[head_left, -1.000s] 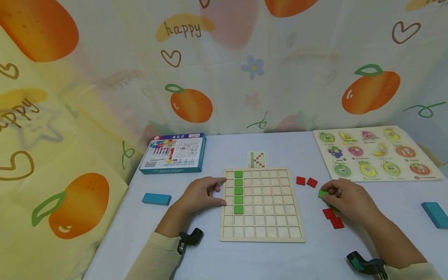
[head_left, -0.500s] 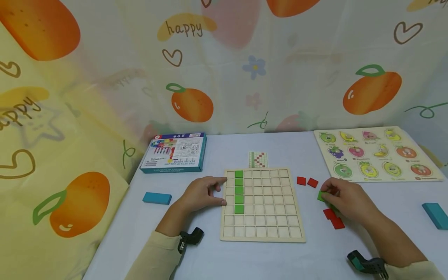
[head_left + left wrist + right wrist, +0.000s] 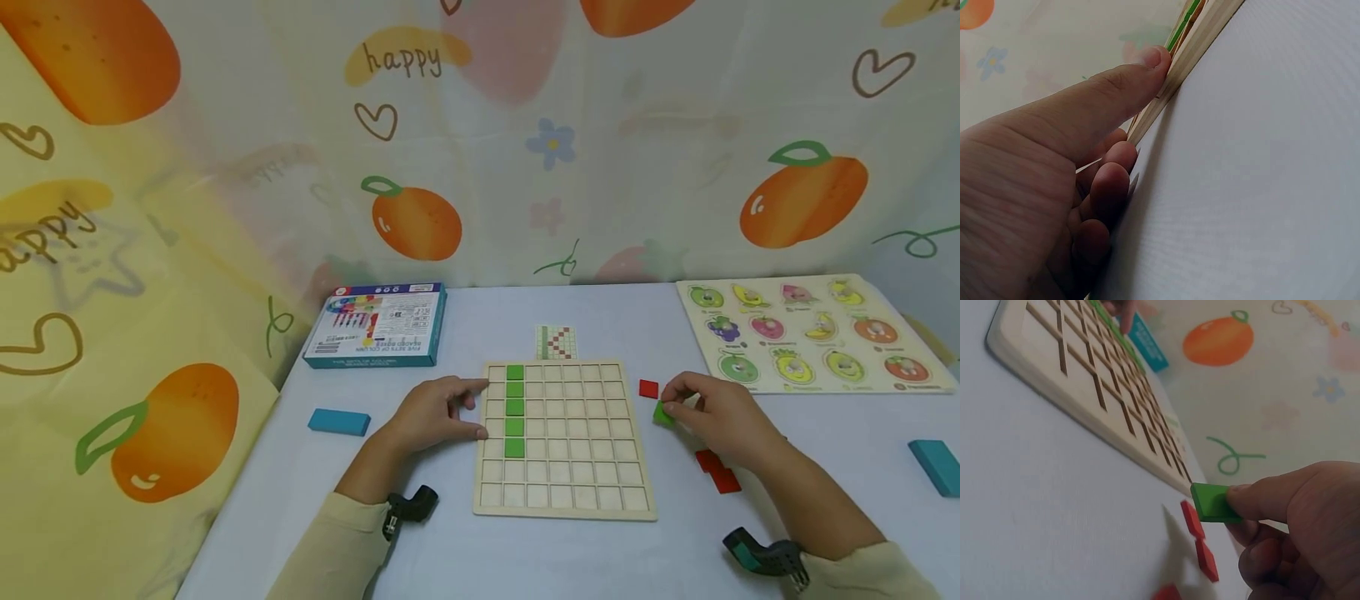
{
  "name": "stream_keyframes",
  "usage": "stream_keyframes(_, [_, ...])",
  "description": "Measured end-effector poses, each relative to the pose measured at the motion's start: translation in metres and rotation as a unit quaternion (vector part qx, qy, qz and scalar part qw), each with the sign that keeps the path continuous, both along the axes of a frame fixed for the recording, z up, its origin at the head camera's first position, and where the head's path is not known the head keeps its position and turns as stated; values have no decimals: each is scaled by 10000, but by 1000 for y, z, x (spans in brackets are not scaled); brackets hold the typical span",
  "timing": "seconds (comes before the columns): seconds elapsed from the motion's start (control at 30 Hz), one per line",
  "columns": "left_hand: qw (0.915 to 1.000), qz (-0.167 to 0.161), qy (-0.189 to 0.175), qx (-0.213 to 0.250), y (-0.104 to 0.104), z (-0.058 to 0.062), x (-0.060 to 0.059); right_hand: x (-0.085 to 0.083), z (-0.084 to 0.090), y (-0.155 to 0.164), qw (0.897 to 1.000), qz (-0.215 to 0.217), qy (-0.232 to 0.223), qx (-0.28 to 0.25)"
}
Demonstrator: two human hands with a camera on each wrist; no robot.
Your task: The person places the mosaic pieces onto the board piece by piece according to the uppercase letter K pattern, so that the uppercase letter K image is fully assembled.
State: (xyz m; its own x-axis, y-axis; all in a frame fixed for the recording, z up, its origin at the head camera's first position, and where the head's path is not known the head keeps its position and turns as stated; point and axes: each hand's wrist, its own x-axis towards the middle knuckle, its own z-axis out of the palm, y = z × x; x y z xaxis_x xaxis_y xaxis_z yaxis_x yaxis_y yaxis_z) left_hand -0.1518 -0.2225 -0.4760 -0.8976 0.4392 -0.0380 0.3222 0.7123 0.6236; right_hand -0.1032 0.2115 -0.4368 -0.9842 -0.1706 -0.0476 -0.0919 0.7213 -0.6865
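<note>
A wooden grid board [image 3: 566, 514] lies in the middle of the table, with a column of green square tiles [image 3: 514, 407] in its second column from the left. My left hand [image 3: 431, 414] touches the board's left edge with thumb and index finger; in the left wrist view the thumb tip rests at the wooden edge [image 3: 1194, 53], other fingers bent below. Right of the board, my right hand [image 3: 723, 414] pinches a green tile [image 3: 1211, 503] between thumb and fingers, raised over the table in the right wrist view. One red tile [image 3: 648, 389] lies just beyond it.
Two overlapping red tiles [image 3: 724, 480] lie below the right hand. Behind the board is a small pattern card [image 3: 556, 342]. A boxed set [image 3: 375, 326], a fruit picture board [image 3: 813, 333] and blue blocks [image 3: 339, 422] stand around the table's sides.
My right hand has moved left toward the board, carrying the green tile away from the loose pile. It now covers one red tile. The left hand stays at the board's edge.
</note>
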Motion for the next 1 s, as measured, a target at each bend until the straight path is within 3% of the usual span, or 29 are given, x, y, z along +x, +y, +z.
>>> stream_keyframes(0.23, [10000,24,-27,12,1,1,1,-6,0,-22,9995,194,235,18])
stream_keyframes(0.43, [9999,80,-74,-12,2,3,2,-10,-1,-45,9993,304,36,-201])
stream_keyframes(0.73, [9999,51,-142,62,1,2,2,-12,-1,-81,9969,695,-157,-342])
stream_keyframes(1.0, [9999,85,-120,51,2,5,2,-6,0,-111,9909,1280,66,-411])
